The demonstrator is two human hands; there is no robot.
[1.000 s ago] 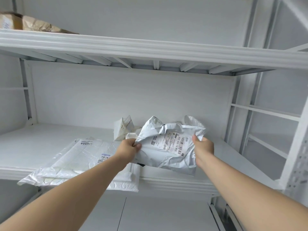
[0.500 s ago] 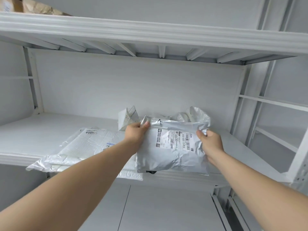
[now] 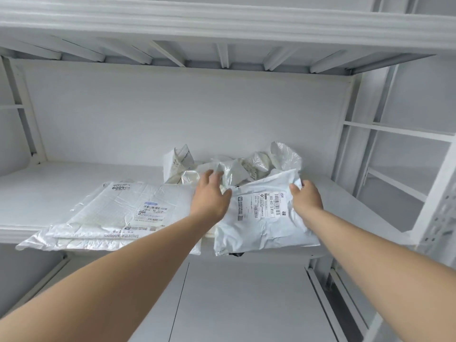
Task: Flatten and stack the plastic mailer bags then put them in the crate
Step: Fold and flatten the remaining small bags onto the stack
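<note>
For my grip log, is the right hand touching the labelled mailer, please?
Touching: the head view shows the right hand gripping the labelled mailer by its corner.

a grey-white labelled mailer (image 3: 261,218) lies nearly flat but wrinkled at the front edge of the shelf (image 3: 49,188), label up, its near edge overhanging. the right hand (image 3: 306,201) pinches its corner at 2 o'clock. at its 9 o'clock, just beside it, a stack of flattened mailers (image 3: 111,218) lies label up, also overhanging. at its 12 o'clock, a heap of crumpled mailers (image 3: 249,166) sits further back.
</note>
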